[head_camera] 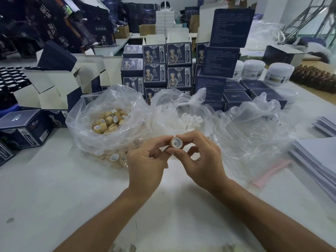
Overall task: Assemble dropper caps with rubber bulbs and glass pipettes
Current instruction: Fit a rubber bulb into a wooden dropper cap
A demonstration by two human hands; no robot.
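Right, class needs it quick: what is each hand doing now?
Left hand: fingers pinch the dropper cap.
Right hand: fingers pinch the same cap.

Tan caps, white bulbs, dark blue boxes

The dropper cap [176, 142] is showing a tan wood-look outside and a white inside, and the caps in the clear bag [109, 120] are looking the same tan and white. The rubber bulbs [189, 120] are showing white. The stacked boxes [179, 65] are showing dark blue with a pale picture of a person. The jars [279, 73] are looking white, and the table [54, 179] is looking pale grey-white.
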